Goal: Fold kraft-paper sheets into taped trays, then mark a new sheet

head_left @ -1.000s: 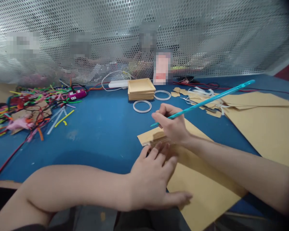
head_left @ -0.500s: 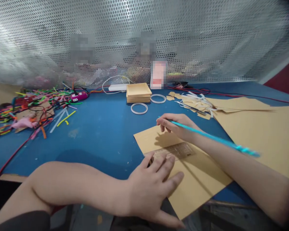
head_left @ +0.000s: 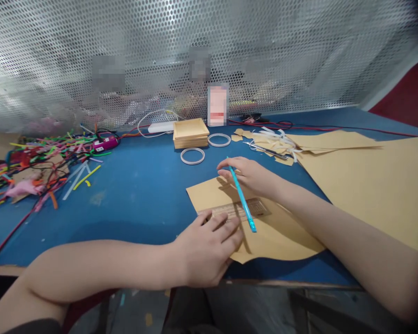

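My right hand [head_left: 252, 176] holds a slim turquoise pencil [head_left: 242, 197] between its fingers, above the far edge of a tan paper sheet [head_left: 282, 239]. The pencil's back end points down toward me. A clear plastic ruler [head_left: 256, 208] lies across the sheet, under the pencil. My left hand [head_left: 207, 246] has its fingers bent over the ruler's left part and the paper. Its thumb is hidden at the sheet's near edge, where the paper curves and seems gripped.
Shallow wooden trays [head_left: 191, 134] are stacked at the back, near two pale rings [head_left: 192, 156]. Paper scraps, white strips and a thin metal tool [head_left: 266, 150] lie right of them. Large tan sheets [head_left: 376, 181] cover the right side; colourful pipe cleaners [head_left: 55, 157] heap at left.
The pencil has swung from lying along my right forearm to pointing toward me. My left hand's thumb has tucked in, and the sheet's near corner has pulled up and curved.
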Available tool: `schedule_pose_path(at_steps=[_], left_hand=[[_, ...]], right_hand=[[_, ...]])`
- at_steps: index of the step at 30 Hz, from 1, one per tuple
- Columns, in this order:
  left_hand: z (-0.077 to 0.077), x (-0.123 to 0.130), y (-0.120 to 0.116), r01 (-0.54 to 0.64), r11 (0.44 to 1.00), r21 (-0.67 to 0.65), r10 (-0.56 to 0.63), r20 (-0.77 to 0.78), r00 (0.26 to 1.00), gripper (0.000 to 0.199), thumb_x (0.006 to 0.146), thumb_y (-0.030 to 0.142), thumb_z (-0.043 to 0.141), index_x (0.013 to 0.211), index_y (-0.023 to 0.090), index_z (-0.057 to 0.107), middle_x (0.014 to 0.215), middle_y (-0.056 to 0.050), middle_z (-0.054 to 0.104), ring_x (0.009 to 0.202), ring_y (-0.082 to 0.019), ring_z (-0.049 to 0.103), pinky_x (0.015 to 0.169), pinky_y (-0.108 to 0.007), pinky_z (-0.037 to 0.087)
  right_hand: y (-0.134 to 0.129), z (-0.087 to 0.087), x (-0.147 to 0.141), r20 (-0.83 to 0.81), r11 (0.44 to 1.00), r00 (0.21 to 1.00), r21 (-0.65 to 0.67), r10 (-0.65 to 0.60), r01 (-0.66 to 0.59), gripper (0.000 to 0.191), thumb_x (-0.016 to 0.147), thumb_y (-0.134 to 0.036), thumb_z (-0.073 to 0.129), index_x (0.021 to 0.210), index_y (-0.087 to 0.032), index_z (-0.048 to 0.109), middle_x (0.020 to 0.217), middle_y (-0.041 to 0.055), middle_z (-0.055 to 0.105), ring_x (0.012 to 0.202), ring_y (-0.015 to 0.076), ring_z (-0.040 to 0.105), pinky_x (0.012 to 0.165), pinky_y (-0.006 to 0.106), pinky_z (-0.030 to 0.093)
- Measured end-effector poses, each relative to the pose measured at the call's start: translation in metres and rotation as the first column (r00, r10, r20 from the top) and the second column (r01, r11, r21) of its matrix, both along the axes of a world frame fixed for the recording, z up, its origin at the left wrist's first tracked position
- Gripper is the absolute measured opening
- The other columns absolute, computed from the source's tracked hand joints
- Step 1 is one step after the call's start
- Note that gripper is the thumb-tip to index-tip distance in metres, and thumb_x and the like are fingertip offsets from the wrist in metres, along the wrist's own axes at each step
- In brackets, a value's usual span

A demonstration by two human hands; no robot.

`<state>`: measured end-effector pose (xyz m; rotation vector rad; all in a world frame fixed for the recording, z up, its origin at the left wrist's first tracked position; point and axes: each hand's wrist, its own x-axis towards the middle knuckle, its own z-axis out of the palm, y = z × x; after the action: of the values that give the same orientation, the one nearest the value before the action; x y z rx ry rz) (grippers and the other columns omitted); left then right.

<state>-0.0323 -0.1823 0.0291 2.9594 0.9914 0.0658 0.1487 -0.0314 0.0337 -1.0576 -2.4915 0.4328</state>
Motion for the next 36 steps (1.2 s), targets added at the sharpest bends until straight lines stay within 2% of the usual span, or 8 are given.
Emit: schedule_pose_path(at_steps=[5,11,18,20,23,27,31,36], left_hand=[[-0.002,-0.003,0.012,0.021,1.0,-0.019,-0.021,-0.01,1.0,0.054,0.089,0.027,0.043,0.139,0.008,0.042,0.147,-0.013,0.041,0.132,-0.03,0.041,0.106,-0.046,0.032],[-0.001,-0.003,0.011,0.033,0.999,0.024,-0.031,-0.062,0.998,0.052,0.091,0.022,0.037,0.14,0.004,0.04,0.145,-0.016,0.043,0.131,-0.031,0.042,0.106,-0.046,0.033],[0.0,-0.004,0.013,-0.002,1.0,-0.002,0.002,-0.065,0.998,0.055,0.088,0.017,0.04,0.143,0.009,0.036,0.147,-0.017,0.04,0.133,-0.032,0.039,0.107,-0.047,0.031],[0.0,-0.003,0.011,-0.019,0.999,-0.028,0.019,-0.025,1.0,0.057,0.089,0.022,0.041,0.144,0.011,0.033,0.147,-0.018,0.039,0.134,-0.032,0.039,0.108,-0.048,0.03],[-0.002,-0.003,0.007,-0.014,0.994,-0.104,0.02,0.061,0.998,0.066,0.089,0.045,0.047,0.145,0.014,0.031,0.148,-0.021,0.035,0.136,-0.035,0.035,0.11,-0.051,0.027],[-0.008,-0.003,0.002,0.053,0.973,-0.225,-0.013,0.177,0.984,0.091,0.079,0.073,0.048,0.146,0.013,0.031,0.154,-0.025,0.018,0.142,-0.039,0.018,0.112,-0.051,0.023],[-0.01,-0.004,0.003,0.062,0.962,-0.265,-0.015,0.176,0.984,0.097,0.079,0.076,0.046,0.148,0.011,0.026,0.155,-0.025,0.01,0.143,-0.037,0.007,0.114,-0.05,0.017],[-0.012,-0.003,0.002,0.042,0.967,-0.25,-0.009,0.134,0.991,0.085,0.087,0.067,0.042,0.147,0.009,0.027,0.154,-0.027,0.013,0.143,-0.035,0.008,0.115,-0.05,0.015]], right_hand=[[0.003,-0.003,0.001,0.01,1.0,1.0,0.003,0.001,-0.001,0.03,0.094,-0.039,0.042,0.102,-0.02,0.064,0.104,0.0087,0.07,0.101,0.0246,0.059,0.086,0.036,0.045],[0.004,-0.005,0.003,0.038,1.0,0.999,0.011,0.02,-0.021,0.032,0.093,-0.041,0.043,0.103,-0.02,0.065,0.106,0.0092,0.069,0.103,0.0259,0.058,0.087,0.037,0.045],[0.003,-0.005,0.003,0.064,1.0,0.998,0.007,0.014,-0.014,0.033,0.094,-0.043,0.041,0.101,-0.021,0.064,0.101,0.0084,0.07,0.099,0.0261,0.059,0.084,0.038,0.045],[0.003,-0.005,0.003,0.075,1.0,0.997,0.0,0.002,-0.002,0.032,0.093,-0.043,0.042,0.101,-0.022,0.064,0.101,0.0085,0.07,0.099,0.0263,0.06,0.085,0.038,0.045],[0.002,-0.004,0.003,0.084,1.0,0.996,-0.004,0.0,0.001,0.032,0.093,-0.043,0.042,0.101,-0.022,0.065,0.102,0.0093,0.07,0.1,0.027,0.06,0.085,0.039,0.045],[-0.004,0.003,0.0,0.082,1.0,0.997,-0.022,0.004,-0.002,0.032,0.093,-0.043,0.043,0.101,-0.021,0.064,0.104,0.0104,0.07,0.1,0.0278,0.06,0.086,0.04,0.045],[-0.01,0.012,-0.004,0.007,0.998,0.999,-0.059,-0.032,0.033,0.03,0.092,-0.041,0.044,0.101,-0.021,0.065,0.105,0.0101,0.07,0.1,0.0266,0.061,0.086,0.038,0.045],[-0.02,0.02,-0.006,-0.149,0.994,0.988,-0.104,-0.045,0.03,0.033,0.093,-0.045,0.044,0.104,-0.022,0.065,0.104,0.0081,0.071,0.095,0.0236,0.063,0.081,0.034,0.046]])
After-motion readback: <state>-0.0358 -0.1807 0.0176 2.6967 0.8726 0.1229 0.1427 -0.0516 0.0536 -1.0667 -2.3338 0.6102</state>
